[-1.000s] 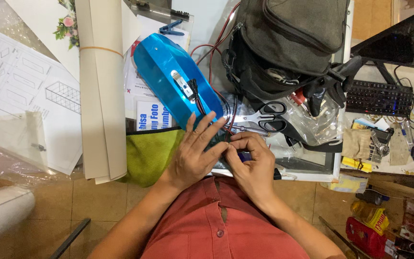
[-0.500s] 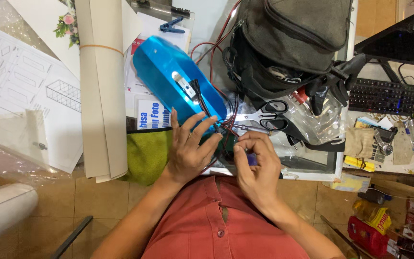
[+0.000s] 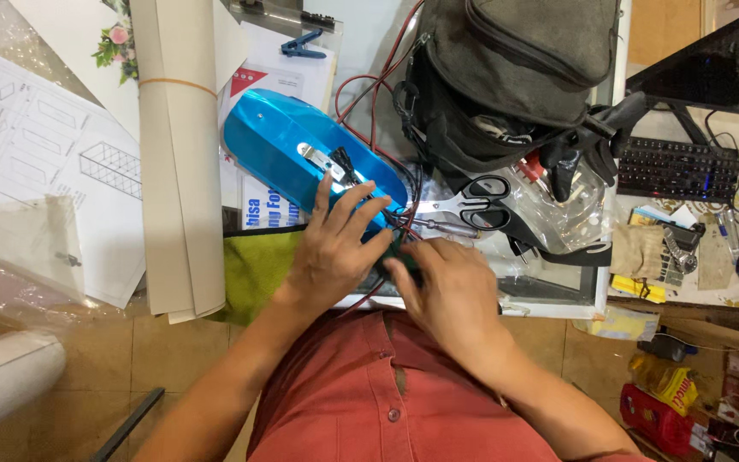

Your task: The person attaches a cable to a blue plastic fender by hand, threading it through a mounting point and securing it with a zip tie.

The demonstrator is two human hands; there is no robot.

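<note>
- Near the front edge of the cluttered table [image 3: 558, 295], both hands meet over one small dark part [image 3: 397, 257], which is mostly hidden between them (its kind cannot be told).
- One left hand [image 3: 335, 248]: fingers spread apart, tips resting on the lower end of the single blue glossy shell [image 3: 292, 154], thumb side against the small part.
- One right hand [image 3: 451, 287]: fingers curled together over the part; whether they pinch it cannot be told.
- Red and black wires [image 3: 369, 94] run from the shell's end up toward one grey bag [image 3: 515, 68].
- One pair of black-handled scissors [image 3: 481, 201] lies just right of the hands.
- One green cloth [image 3: 254, 265] sits beneath the left wrist.
- One rolled cream sheet [image 3: 177, 171], bound by one rubber band, lies left of the shell.
- One blue clamp [image 3: 303, 44] rests above it.
- One keyboard [image 3: 673, 167] stands far right.
</note>
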